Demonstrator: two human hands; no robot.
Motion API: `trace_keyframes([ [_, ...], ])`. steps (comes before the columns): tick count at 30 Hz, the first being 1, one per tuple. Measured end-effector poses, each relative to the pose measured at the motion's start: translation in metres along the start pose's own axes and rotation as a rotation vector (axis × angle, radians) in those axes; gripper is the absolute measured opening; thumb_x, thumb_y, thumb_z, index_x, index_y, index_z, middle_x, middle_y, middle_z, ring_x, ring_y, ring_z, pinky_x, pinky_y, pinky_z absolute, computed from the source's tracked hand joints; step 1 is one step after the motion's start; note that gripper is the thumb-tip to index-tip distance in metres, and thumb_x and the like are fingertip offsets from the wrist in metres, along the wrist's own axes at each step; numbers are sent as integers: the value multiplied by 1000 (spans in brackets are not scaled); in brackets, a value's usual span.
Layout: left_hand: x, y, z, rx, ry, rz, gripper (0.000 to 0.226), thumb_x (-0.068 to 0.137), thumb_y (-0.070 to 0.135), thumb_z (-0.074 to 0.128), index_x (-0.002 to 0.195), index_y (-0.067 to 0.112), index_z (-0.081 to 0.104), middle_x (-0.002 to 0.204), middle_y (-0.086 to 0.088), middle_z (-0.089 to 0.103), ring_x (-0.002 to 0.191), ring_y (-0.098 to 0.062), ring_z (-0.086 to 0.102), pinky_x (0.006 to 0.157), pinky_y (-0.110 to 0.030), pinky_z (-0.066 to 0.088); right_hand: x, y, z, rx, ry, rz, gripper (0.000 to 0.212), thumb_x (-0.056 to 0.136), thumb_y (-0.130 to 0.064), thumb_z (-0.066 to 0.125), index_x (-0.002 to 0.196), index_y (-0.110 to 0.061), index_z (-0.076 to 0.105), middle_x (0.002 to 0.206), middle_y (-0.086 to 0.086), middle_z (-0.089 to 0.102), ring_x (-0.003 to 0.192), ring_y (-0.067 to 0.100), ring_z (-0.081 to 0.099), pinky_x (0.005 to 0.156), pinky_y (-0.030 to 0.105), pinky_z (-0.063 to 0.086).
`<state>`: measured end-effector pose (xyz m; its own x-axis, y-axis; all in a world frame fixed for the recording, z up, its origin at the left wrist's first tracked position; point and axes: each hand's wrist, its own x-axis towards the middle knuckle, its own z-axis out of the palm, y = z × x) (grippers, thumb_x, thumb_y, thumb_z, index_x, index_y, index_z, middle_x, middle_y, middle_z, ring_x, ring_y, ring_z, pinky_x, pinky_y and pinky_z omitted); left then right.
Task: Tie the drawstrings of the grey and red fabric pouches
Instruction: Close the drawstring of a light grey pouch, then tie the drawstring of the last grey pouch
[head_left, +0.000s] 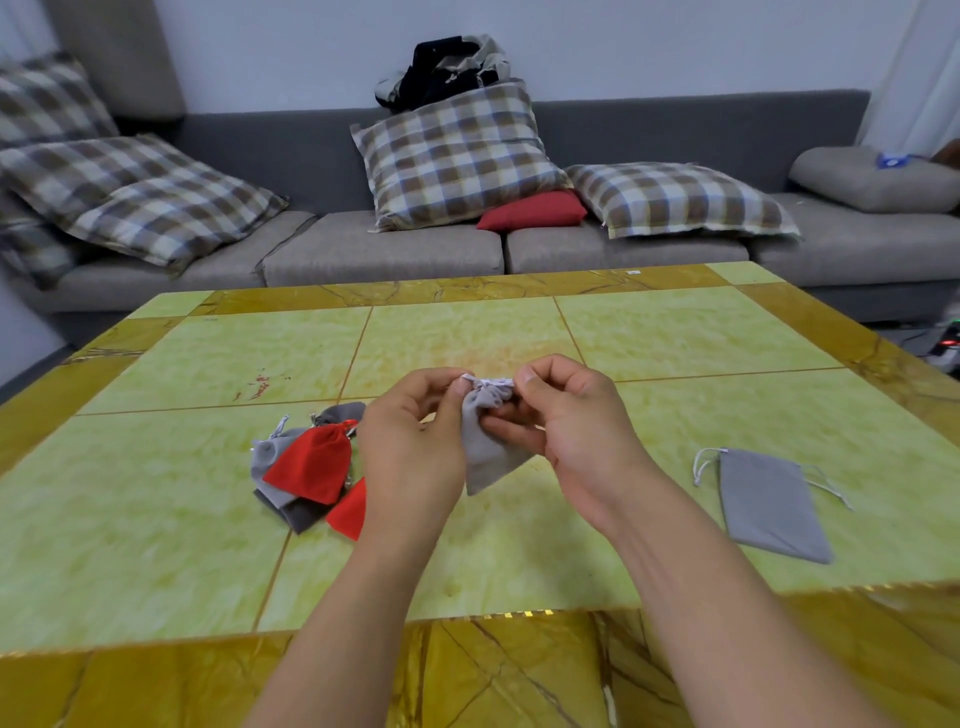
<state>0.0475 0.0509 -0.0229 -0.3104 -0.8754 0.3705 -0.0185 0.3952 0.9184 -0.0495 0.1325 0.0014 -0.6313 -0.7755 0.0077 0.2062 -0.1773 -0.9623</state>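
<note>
A small light grey pouch (485, 452) hangs above the table between both hands, its mouth gathered tight. My left hand (415, 436) pinches the white drawstring (488, 384) at the pouch's top left. My right hand (566, 421) pinches the string at the top right, with fingers also against the pouch's neck. To the left lies a pile of pouches: a red one (311, 465) on top, another red one (350, 512) partly behind my left wrist, and grey ones (267, 457) beneath. A larger grey pouch (774, 501) lies flat at the right with loose white strings.
The table (467, 332) is green marble tile with a yellow-brown border. Behind it stands a grey sofa (384, 249) with plaid cushions (457, 156), a red cushion (532, 210) and a dark bundle of clothes (447, 67).
</note>
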Motion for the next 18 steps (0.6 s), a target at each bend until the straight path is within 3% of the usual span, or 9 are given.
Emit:
trace_keyframes([
  [3,8,-12,-10,186,-64,-1,8,91,15,67,87,18,74,76,3,75,70,-14,72,65,-38,59,7,1,-31,-400,-72,50,21,100,-22,56,91,-5,65,78,8,59,71,18,60,69,35,57],
  [5,14,-22,-20,300,-23,-20,10,91,14,65,87,18,73,72,2,73,61,-14,70,60,-35,58,19,2,-67,-1002,78,47,28,98,-37,56,114,-15,64,110,8,62,99,24,58,84,38,49],
  [7,22,-33,-26,403,-51,-97,13,92,11,60,99,15,71,80,-4,74,68,-22,70,68,-38,58,26,4,-107,-1440,294,203,46,97,-28,54,141,-24,42,146,10,38,132,36,35,102,51,38],
  [9,24,-41,-29,587,-99,-201,29,91,7,53,118,8,62,99,-14,71,83,-31,65,76,-34,49,27,5,-138,-1517,413,475,65,92,-12,51,149,-30,25,156,8,17,143,43,12,106,67,25],
  [11,23,-42,-32,758,-85,-212,36,87,5,53,123,5,56,111,-22,64,96,-39,59,76,-37,43,25,8,-156,-1520,450,652,61,86,-9,56,141,-27,35,147,11,26,137,48,22,103,69,31],
  [13,19,-36,-31,856,11,-82,33,85,11,59,118,8,60,114,-24,58,104,-42,53,84,-43,42,21,13,-159,-1543,464,664,37,84,-12,58,119,-17,50,129,13,42,123,44,41,96,54,43],
  [15,15,-25,-22,716,24,69,28,87,24,65,114,16,63,108,-14,60,102,-32,56,84,-39,43,20,11,-150,-1507,443,496,8,88,-13,60,93,-12,53,115,14,58,109,37,56,84,38,46],
  [16,12,-19,-14,563,-50,68,27,88,34,67,111,20,65,105,-7,63,98,-24,59,80,-34,46,22,11,-141,-1439,360,368,14,89,-15,63,81,-12,53,99,13,63,95,32,60,74,31,45],
  [18,-2,-1,5,263,-311,-120,43,84,54,66,113,23,67,107,5,67,98,-10,62,81,-26,48,19,6,-110,-1122,139,90,29,87,-16,70,63,-15,54,68,2,59,68,21,55,56,25,38],
])
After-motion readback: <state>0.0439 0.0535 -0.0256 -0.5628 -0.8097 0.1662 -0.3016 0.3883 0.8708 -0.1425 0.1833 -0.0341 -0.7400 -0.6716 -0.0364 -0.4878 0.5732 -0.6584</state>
